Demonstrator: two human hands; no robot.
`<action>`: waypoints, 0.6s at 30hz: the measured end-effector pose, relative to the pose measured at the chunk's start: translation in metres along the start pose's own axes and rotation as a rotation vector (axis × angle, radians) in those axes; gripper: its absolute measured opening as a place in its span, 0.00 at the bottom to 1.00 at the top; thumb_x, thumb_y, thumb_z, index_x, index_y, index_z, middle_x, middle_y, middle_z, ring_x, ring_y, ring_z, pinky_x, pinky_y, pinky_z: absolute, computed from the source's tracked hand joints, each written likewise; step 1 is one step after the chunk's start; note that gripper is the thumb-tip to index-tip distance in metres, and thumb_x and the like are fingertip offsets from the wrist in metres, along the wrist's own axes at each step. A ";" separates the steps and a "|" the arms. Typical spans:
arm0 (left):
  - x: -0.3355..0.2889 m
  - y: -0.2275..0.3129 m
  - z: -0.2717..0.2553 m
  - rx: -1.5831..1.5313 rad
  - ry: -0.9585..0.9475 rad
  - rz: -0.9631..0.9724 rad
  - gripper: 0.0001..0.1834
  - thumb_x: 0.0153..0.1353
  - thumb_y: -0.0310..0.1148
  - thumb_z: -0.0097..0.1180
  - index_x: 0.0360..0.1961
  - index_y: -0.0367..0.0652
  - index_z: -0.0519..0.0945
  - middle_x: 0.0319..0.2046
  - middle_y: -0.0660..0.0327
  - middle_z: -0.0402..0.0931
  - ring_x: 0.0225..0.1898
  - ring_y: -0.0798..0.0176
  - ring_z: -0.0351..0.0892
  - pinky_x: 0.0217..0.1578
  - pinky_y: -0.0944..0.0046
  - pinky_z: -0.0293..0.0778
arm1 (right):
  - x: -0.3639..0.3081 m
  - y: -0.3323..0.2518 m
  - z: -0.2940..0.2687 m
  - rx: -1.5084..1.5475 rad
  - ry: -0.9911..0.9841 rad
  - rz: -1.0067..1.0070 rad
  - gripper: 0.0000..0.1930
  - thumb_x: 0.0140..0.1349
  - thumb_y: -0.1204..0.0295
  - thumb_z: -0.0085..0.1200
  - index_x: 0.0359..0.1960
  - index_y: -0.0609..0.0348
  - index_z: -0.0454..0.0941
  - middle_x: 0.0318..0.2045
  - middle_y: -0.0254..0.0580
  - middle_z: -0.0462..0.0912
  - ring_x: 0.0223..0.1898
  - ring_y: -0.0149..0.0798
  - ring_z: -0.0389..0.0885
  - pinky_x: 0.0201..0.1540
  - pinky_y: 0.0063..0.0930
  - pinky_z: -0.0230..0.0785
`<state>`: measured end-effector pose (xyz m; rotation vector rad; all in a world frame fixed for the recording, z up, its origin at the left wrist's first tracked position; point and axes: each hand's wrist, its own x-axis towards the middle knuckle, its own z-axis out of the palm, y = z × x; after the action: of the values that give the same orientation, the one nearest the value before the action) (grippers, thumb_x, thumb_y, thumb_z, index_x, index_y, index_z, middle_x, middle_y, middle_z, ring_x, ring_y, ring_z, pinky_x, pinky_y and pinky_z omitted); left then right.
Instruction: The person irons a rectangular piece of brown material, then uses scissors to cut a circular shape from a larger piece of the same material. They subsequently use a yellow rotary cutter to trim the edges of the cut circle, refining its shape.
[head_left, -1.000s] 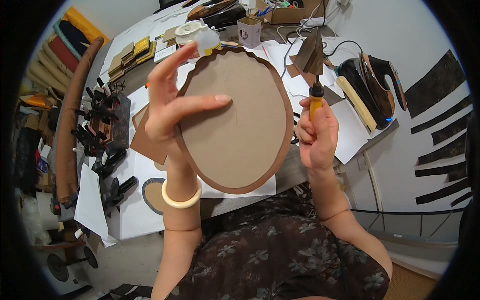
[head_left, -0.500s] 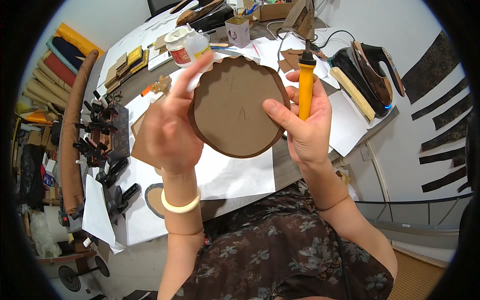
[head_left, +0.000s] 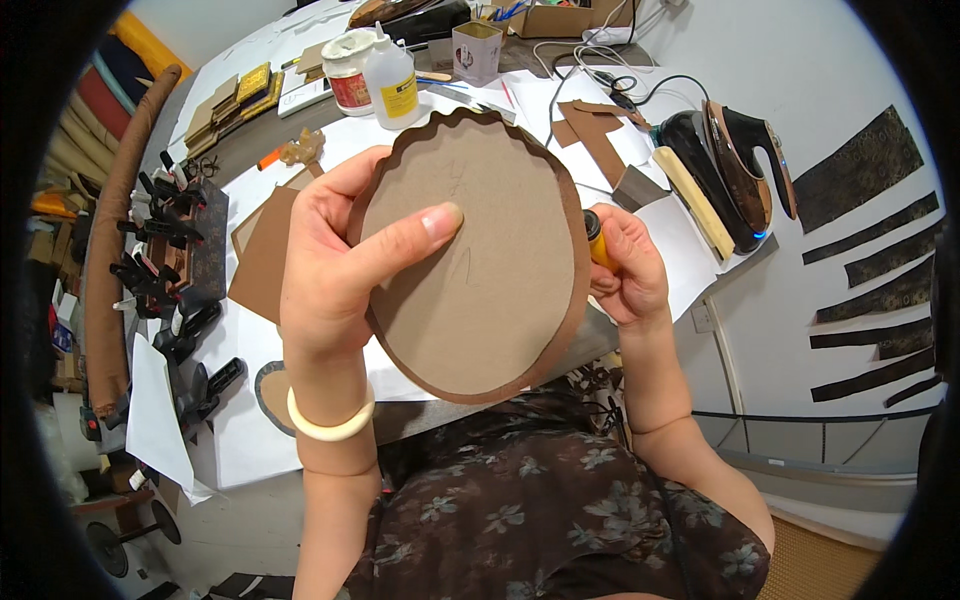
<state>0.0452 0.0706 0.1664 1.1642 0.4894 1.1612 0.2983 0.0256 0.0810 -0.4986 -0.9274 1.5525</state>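
Observation:
My left hand (head_left: 335,260) grips an oval grey-brown board (head_left: 470,270), with its thumb flat on the face and its other fingers behind. The board has a brown fabric edging, wavy along the top and smoother at the lower right. Faint pencil marks show on its face. At the board's right edge, my right hand (head_left: 632,262) is closed round the yellow handle of a small hand iron (head_left: 598,240). The iron's metal head is not visible, apparently behind the board. I cannot tell whether it touches the board.
On the table, a glue bottle (head_left: 391,85) and white tub (head_left: 347,75) stand beyond the board. A black and copper iron (head_left: 735,170) stands at right. Black clamps (head_left: 170,240) sit on the left, near brown sheets (head_left: 262,255). A smaller oval piece (head_left: 275,395) lies near my left wrist.
My left hand has shifted to hold the board with its thumb on the face. The board has come closer and tilted. My right thumb has left it, and the upright hand iron has dropped behind its edge.

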 end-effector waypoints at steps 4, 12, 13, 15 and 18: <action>0.000 -0.001 -0.001 0.065 0.018 0.016 0.18 0.51 0.21 0.65 0.45 0.29 0.78 0.38 0.57 0.82 0.38 0.71 0.80 0.43 0.72 0.75 | -0.001 -0.002 -0.001 -0.034 0.007 -0.048 0.14 0.70 0.64 0.50 0.42 0.65 0.77 0.22 0.31 0.72 0.17 0.18 0.61 0.16 0.10 0.47; -0.004 0.002 -0.001 0.154 0.022 0.056 0.17 0.52 0.20 0.64 0.44 0.29 0.78 0.38 0.58 0.82 0.37 0.71 0.80 0.42 0.72 0.75 | -0.003 -0.007 0.002 -0.270 0.074 -0.215 0.12 0.67 0.67 0.55 0.41 0.66 0.79 0.25 0.33 0.78 0.18 0.18 0.63 0.18 0.11 0.50; -0.004 0.002 -0.002 0.159 0.016 0.059 0.16 0.52 0.21 0.65 0.44 0.29 0.78 0.38 0.58 0.82 0.37 0.71 0.80 0.42 0.72 0.75 | -0.004 -0.010 0.000 -0.314 0.083 -0.228 0.12 0.67 0.67 0.56 0.41 0.66 0.79 0.26 0.34 0.78 0.18 0.18 0.64 0.18 0.11 0.51; -0.006 0.003 -0.003 0.181 0.016 0.042 0.16 0.52 0.21 0.65 0.43 0.29 0.78 0.37 0.58 0.82 0.37 0.71 0.80 0.42 0.72 0.75 | -0.003 -0.011 -0.001 -0.384 0.118 -0.259 0.12 0.65 0.67 0.57 0.41 0.65 0.80 0.25 0.33 0.79 0.19 0.19 0.66 0.19 0.11 0.52; -0.006 0.005 -0.006 0.202 0.009 0.026 0.16 0.52 0.21 0.65 0.42 0.29 0.79 0.36 0.59 0.82 0.37 0.71 0.80 0.41 0.72 0.75 | -0.001 -0.019 -0.007 -0.464 0.080 -0.283 0.11 0.65 0.69 0.58 0.41 0.64 0.81 0.25 0.32 0.80 0.20 0.19 0.67 0.19 0.12 0.53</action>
<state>0.0356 0.0677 0.1672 1.3427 0.6111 1.1597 0.3158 0.0259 0.0918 -0.7162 -1.2446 1.0536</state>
